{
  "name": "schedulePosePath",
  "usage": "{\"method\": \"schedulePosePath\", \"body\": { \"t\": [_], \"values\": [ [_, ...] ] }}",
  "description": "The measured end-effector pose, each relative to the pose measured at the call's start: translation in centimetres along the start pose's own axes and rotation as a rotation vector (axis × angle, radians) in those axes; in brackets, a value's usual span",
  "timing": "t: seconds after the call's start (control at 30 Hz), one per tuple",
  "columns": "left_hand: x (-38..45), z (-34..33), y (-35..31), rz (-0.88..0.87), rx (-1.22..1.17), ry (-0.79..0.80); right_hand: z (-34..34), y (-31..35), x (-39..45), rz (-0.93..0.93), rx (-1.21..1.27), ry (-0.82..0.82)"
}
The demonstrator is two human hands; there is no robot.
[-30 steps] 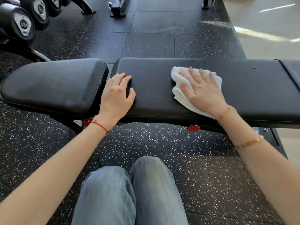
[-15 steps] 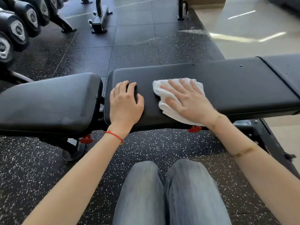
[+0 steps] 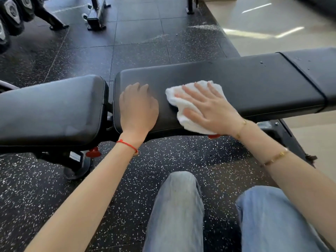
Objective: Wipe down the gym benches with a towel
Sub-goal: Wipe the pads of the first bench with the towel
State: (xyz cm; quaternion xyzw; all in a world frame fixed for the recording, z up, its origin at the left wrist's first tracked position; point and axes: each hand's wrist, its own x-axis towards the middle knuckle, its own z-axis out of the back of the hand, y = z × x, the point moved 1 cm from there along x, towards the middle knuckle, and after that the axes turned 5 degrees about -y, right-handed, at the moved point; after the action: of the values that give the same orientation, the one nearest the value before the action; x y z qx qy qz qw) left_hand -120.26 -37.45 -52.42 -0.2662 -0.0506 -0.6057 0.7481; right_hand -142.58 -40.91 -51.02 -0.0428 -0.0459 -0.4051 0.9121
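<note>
A black padded gym bench (image 3: 254, 88) runs across the view, with a separate seat pad (image 3: 51, 110) at its left end. A crumpled white towel (image 3: 181, 110) lies on the long pad. My right hand (image 3: 209, 108) presses flat on the towel with its fingers spread. My left hand (image 3: 138, 110) rests palm down on the long pad's left end, just left of the towel, fingers straight. A few water drops sit on the pad towards the right.
Dumbbells on a rack (image 3: 11, 17) stand at the far left. Black equipment feet (image 3: 96, 17) rest on the speckled rubber floor behind the bench. A pale tiled floor (image 3: 272, 24) starts at the right. My knees in jeans (image 3: 178, 206) are in front of the bench.
My right hand slid the towel leftwards along the pad, closer to my left hand. The view shifted to the left and down. My left hand kept its place on the pad.
</note>
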Motion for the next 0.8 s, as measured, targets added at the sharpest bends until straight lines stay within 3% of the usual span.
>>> {"method": "schedulePosePath", "body": {
  "t": [0.07, 0.23, 0.43, 0.63, 0.8],
  "values": [
    [-0.1, 0.0, -0.1, 0.010, -0.007, -0.001, -0.2, -0.4, -3.1, 0.073, -0.066, -0.052],
    [-0.2, -0.1, -0.9, 0.042, 0.035, 0.031, -0.2, -3.5, -5.9, 0.034, -0.152, -0.066],
    [0.3, 0.0, -1.5, 0.115, -0.012, 0.030, -1.1, 1.0, -3.2, 0.090, -0.175, -0.084],
    [0.0, -1.3, -4.4, 0.211, 0.037, 0.001, -0.7, -6.8, -7.1, 0.055, -0.063, -0.100],
    [-0.8, -2.3, -6.3, 0.145, 0.116, -0.006, -0.1, -12.5, -6.4, -0.151, 0.151, -0.072]
  ]
}}
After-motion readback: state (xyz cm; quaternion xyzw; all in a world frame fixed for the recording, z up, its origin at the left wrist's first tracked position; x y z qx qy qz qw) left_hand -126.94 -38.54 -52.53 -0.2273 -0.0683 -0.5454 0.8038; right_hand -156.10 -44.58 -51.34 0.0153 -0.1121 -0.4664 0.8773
